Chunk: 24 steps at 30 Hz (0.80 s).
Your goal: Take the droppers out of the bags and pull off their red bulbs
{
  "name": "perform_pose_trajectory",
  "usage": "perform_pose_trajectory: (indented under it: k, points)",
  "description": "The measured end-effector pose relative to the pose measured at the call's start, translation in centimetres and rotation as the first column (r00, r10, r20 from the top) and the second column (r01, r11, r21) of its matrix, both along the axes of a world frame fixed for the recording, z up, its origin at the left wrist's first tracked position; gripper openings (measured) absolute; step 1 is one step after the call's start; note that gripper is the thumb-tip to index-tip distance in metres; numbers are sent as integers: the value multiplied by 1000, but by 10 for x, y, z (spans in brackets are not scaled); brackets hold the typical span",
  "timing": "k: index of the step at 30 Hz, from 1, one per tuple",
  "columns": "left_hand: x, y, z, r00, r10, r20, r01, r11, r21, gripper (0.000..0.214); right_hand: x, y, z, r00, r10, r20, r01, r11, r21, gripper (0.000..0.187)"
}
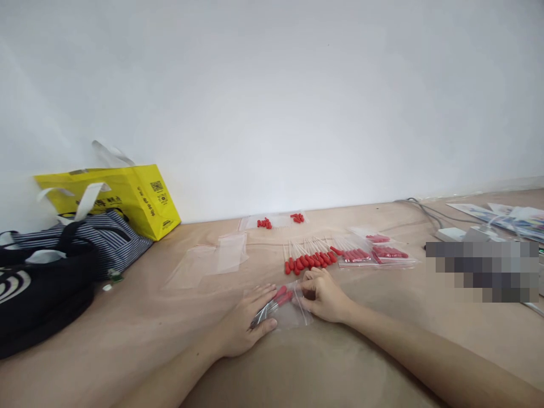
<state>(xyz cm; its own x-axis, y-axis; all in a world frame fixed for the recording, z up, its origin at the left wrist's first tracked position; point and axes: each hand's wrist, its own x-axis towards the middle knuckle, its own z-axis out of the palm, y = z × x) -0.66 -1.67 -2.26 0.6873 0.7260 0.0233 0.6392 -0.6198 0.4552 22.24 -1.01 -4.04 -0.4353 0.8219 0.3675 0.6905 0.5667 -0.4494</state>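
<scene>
A clear zip-lock bag (292, 316) lies in front of me with a few red-handled metal tools (281, 296) in it; their exact kind is hard to make out. My left hand (242, 326) rests flat on the bag's left side, thumb apart from the fingers, covering part of the metal shafts. At the bag's right edge, by the zip strip, the fingers of my right hand (325, 294) are bent and pinch the plastic. Just beyond that hand is a row of red-tipped pieces with thin pale shafts (308, 259).
Flat clear bags (232, 254) lie to the left. Filled bags with red-handled pieces (390, 254) are at right. Small red pieces (264, 224) sit near the wall. A yellow bag (148, 198) and black bag (51, 300) stand left; cables (425, 209) and papers (501, 218) lie right.
</scene>
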Motion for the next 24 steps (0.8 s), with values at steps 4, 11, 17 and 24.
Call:
perform_pose_trajectory:
  k: [4,11,17,24]
  points:
    - [1,0,4,1000,-7,-29,8,1000,3,51,-4,0,2,999,17,51,-15,999,-35,21]
    - [2,1,3,997,-32,-68,35,999,36,52,-5,1,2,1000,24,17,-23,996,-82,23]
    - [0,3,1,997,-45,-68,48,997,56,52,-8,1,0,1000,3,17,-2,997,-79,28]
    - [2,0,3,992,-27,-120,37,996,83,53,-10,2,5,1000,-8,21,11,990,-137,28]
